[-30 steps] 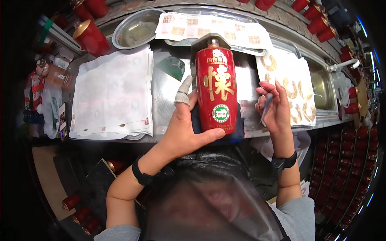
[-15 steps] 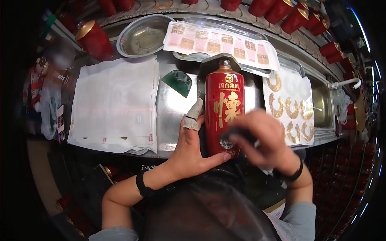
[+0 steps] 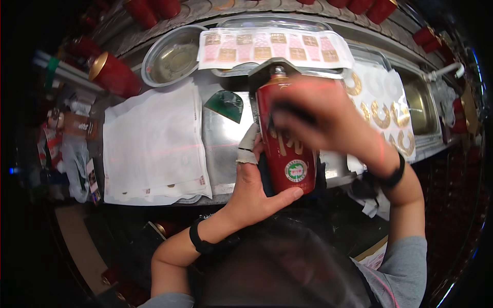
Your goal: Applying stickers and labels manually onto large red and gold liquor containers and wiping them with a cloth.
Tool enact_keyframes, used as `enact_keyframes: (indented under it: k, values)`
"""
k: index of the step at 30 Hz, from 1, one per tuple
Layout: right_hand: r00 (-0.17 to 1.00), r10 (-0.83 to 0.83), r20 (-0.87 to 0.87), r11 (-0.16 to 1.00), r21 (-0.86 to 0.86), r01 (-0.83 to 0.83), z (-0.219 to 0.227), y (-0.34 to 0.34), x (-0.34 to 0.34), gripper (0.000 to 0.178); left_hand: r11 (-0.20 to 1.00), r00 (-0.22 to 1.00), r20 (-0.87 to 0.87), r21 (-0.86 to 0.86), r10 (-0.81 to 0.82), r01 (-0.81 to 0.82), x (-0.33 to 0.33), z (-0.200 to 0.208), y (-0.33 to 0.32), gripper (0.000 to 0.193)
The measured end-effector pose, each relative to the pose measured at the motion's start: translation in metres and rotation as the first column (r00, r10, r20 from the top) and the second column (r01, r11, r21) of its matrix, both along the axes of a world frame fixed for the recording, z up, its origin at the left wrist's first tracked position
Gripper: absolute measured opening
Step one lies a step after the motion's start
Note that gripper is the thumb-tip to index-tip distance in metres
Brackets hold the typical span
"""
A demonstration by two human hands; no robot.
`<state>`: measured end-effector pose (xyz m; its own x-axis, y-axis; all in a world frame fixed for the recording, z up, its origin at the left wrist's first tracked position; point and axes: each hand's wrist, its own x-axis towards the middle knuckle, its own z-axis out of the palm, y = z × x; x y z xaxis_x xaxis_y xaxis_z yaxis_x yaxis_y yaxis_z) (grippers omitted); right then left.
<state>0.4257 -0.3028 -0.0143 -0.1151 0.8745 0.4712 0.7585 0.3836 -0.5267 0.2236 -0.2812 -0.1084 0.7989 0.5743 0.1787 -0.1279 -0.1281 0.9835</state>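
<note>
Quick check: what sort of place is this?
Probably a bottle-labelling workshop: a glossy red bottle with gold lettering sits in the left hand, a white sheet bearing gold horseshoe shapes lies to the right, and another gold-ended red container is nearby.

Bench: metal, grey, shiny where bare, running left to right. Items lying on it:

Paper: white sheets, stacked, edges uneven, small red and brown marks along the near edge; left part of the bench.

Plate: dark green, far side rounded, one side straight; just right of the paper.

Basin: metal, round; behind the paper.

Tray: metal, long, corners rounded, mostly covered; back, beside the basin.

Sheet: white, rows of gold horseshoe shapes; right part, what lies under its far end unclear.
</note>
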Motion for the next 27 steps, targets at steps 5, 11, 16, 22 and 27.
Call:
enact_keyframes:
  k: [5, 11, 16, 22, 27]
  values:
    - [0.967, -0.231, -0.104, 0.965, 0.102, 0.242, 0.008, 0.007, 0.024, 0.023, 0.99, 0.994, -0.085, 0.115, -0.068, 0.077, 0.0, 0.002, 0.004, 0.123]
    - [0.961, -0.274, -0.045, 0.948, 0.154, 0.278, -0.003, -0.012, 0.022, 0.022, 0.989, 0.993, -0.1, 0.122, -0.066, 0.078, 0.0, 0.002, 0.0, 0.122]
    - [0.993, -0.109, 0.052, 0.958, 0.271, 0.091, -0.004, -0.003, 0.018, 0.021, 0.997, 0.995, -0.078, 0.048, -0.062, 0.066, -0.001, -0.006, 0.001, 0.117]
    - [0.977, 0.151, 0.148, 0.961, 0.21, -0.18, -0.03, -0.095, -0.025, 0.016, 0.976, 0.977, -0.177, 0.161, -0.116, 0.145, -0.01, 0.0, 0.005, 0.118]
    - [0.988, 0.06, -0.144, 0.997, 0.061, -0.052, -0.015, -0.092, -0.024, 0.025, 0.966, 0.965, -0.06, 0.025, -0.257, 0.259, -0.027, 0.006, 0.009, 0.106]
